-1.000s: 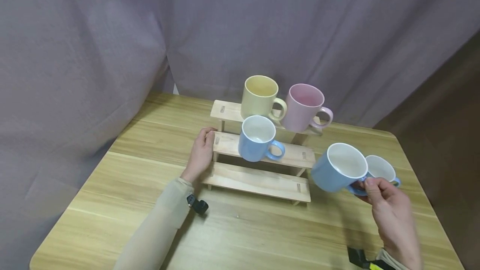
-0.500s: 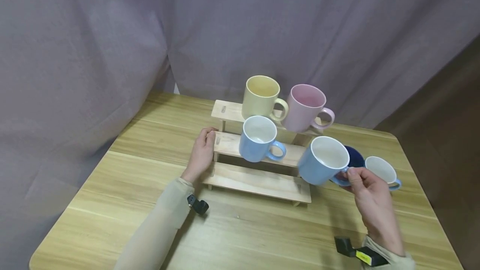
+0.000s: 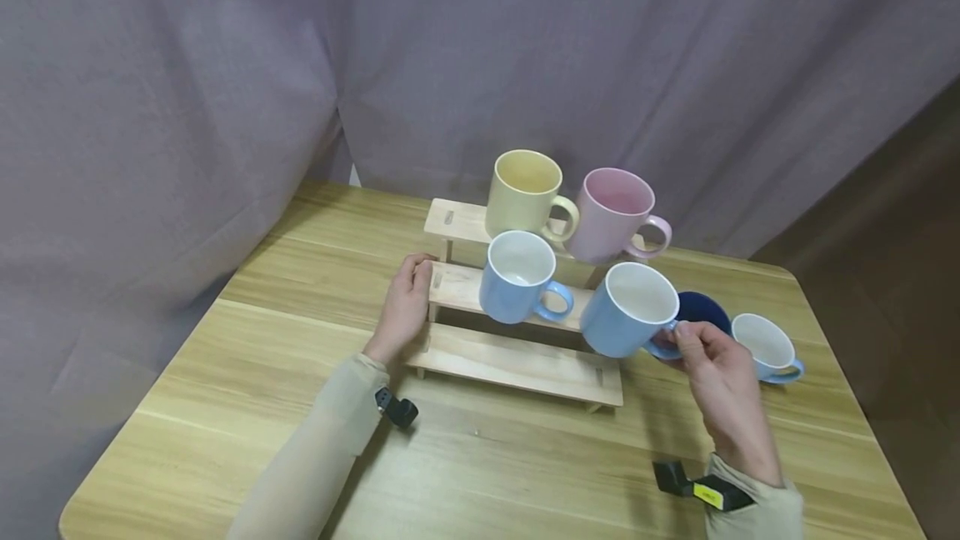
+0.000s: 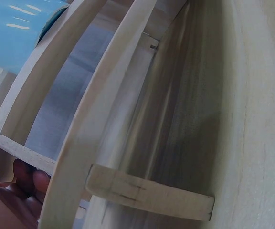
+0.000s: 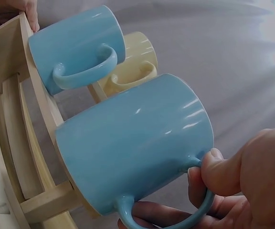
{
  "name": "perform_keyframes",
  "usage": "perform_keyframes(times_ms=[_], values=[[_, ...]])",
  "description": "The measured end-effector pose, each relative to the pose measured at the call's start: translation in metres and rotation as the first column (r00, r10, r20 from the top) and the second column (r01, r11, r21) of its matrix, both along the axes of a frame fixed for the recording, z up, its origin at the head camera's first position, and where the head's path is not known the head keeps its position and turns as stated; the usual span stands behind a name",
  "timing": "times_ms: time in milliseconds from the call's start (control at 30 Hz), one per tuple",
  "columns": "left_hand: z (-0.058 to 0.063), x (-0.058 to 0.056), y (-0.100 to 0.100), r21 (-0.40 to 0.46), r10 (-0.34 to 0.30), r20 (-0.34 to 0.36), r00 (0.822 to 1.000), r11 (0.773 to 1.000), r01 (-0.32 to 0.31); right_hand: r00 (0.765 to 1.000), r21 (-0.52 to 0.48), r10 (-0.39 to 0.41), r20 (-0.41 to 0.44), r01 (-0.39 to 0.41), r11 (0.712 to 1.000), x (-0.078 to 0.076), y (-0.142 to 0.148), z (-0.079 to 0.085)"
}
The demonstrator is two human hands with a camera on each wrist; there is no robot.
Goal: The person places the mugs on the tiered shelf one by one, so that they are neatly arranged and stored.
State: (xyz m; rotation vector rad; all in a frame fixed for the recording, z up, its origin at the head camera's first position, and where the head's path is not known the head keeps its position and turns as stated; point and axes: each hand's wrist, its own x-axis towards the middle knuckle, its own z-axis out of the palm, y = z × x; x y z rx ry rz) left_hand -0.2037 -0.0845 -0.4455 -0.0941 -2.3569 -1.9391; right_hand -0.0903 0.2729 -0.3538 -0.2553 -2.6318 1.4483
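A three-tier wooden rack (image 3: pixel 510 363) stands on the table. My left hand (image 3: pixel 405 305) grips the left end of its middle tier, and the left wrist view shows curled fingers (image 4: pixel 28 180) beneath that end. By its handle, my right hand (image 3: pixel 722 375) pinches a light blue mug (image 3: pixel 621 325), upright at the right end of the middle tier. Whether its base touches the wood I cannot tell. Left of it on the same tier sits another light blue mug (image 3: pixel 508 297). The top tier carries a yellow mug (image 3: pixel 516 208) and a pink mug (image 3: pixel 604 227).
Right of the rack, a dark blue mug (image 3: pixel 702 309) stands partly hidden behind the right hand and held mug. Beside it on the table (image 3: pixel 480 473) is a third light blue mug (image 3: pixel 767 342). A grey curtain (image 3: pixel 510 48) hangs behind the table.
My right hand has carried the light blue mug leftward and slightly away from me, to the middle tier's right end. This uncovers the dark blue mug. The left hand keeps its grip on the rack.
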Motion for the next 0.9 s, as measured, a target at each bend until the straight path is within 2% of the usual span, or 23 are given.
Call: perform_keyframes(times_ms=[267, 533, 900], values=[[-0.001, 0.000, 0.000, -0.028, 0.015, -0.017, 1.000, 0.999, -0.016, 1.000, -0.027, 0.005, 0.017, -0.004, 1.000, -0.005, -0.005, 0.001], [0.000, 0.000, 0.000, -0.031, 0.008, -0.016, 1.000, 0.999, -0.009, 0.999, -0.076, 0.036, -0.029, -0.038, 0.996, -0.013, -0.010, -0.001], [0.000, 0.001, 0.000, -0.030, 0.010, -0.009, 1.000, 0.999, -0.010, 0.996, -0.076, 0.086, -0.018, -0.088, 0.993, -0.019, -0.010, 0.000]])
